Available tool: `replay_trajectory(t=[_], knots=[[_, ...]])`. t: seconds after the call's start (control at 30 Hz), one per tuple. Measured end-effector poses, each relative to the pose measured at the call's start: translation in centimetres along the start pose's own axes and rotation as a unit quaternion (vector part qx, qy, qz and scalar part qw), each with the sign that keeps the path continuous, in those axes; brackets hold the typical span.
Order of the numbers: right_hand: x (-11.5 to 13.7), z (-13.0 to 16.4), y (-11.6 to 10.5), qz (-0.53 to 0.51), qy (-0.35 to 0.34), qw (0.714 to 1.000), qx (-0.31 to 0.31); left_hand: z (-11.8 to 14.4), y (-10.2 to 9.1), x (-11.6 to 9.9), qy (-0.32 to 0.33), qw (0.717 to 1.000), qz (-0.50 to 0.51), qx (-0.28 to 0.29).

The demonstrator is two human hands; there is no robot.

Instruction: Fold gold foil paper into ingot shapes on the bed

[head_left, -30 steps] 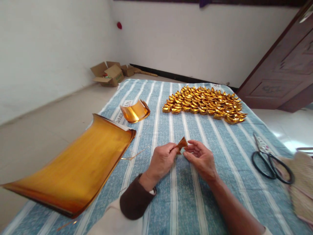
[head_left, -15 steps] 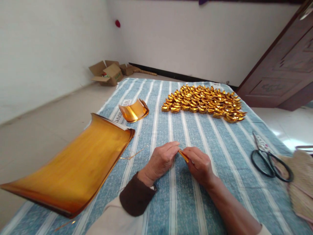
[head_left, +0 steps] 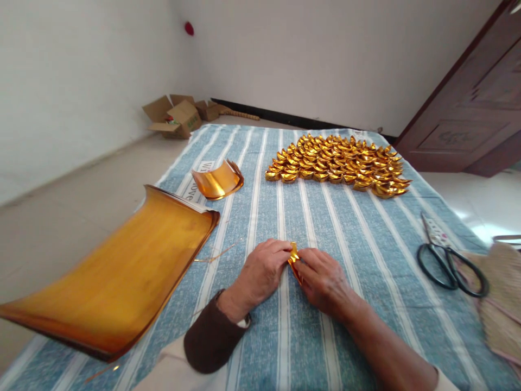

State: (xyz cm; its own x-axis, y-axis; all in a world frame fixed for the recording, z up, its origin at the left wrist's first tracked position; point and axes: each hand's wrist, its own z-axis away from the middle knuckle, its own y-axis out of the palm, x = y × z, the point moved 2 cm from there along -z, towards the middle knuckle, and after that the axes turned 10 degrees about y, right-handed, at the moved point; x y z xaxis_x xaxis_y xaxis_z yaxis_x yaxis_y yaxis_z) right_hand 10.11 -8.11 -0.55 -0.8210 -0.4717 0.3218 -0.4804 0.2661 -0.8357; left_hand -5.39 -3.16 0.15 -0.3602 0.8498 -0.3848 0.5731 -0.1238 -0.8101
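Between my two hands is a small folded piece of gold foil paper (head_left: 293, 254), held low over the striped cloth. My left hand (head_left: 264, 269) pinches its left side, fingers closed. From the other side my right hand (head_left: 323, 277) grips it with curled fingers, which hide part of the piece. Beyond them lie rows of folded gold paper ingots (head_left: 337, 163). Left of my hands rests a large stack of gold foil sheets (head_left: 118, 266), curling at its ends. A smaller curved stack of cut gold foil paper (head_left: 218, 181) sits farther back.
Black-handled scissors (head_left: 448, 266) lie at the right, beside a woven tan item (head_left: 502, 298). Blue-and-white striped cloth (head_left: 268, 212) covers the table. Thin gold strips (head_left: 215, 255) lie near the big stack. Open cardboard boxes (head_left: 179, 119) stand on the floor behind; a brown door (head_left: 468, 108) is at right.
The foil piece has turned between my hands and shows more of its shiny face. My right hand has shifted left and rolled over, closer to my left. The view has tilted slightly.
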Motion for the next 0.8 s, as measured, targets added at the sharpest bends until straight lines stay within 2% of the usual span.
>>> replay_trajectory(t=[0.17, 0.23, 0.37, 0.8], knots=[[-0.4, -0.3, -1.2, -0.051, 0.002, 0.995, 0.09, 0.3, -0.5, -0.3, 0.011, 0.999, 0.017, 0.028], [-0.5, -0.4, -1.5, -0.06, 0.004, 0.993, 0.105, 0.3, -0.6, -0.4, -0.001, 0.999, 0.025, 0.026], [-0.7, -0.3, -1.5, -0.069, 0.01, 0.993, 0.097, 0.2, -0.3, -0.3, -0.028, 0.999, 0.03, 0.011], [-1.8, -0.7, -1.3, -0.159, 0.033, 0.983, 0.08, 0.2, -0.1, 0.4, -0.037, 0.998, 0.048, 0.019]])
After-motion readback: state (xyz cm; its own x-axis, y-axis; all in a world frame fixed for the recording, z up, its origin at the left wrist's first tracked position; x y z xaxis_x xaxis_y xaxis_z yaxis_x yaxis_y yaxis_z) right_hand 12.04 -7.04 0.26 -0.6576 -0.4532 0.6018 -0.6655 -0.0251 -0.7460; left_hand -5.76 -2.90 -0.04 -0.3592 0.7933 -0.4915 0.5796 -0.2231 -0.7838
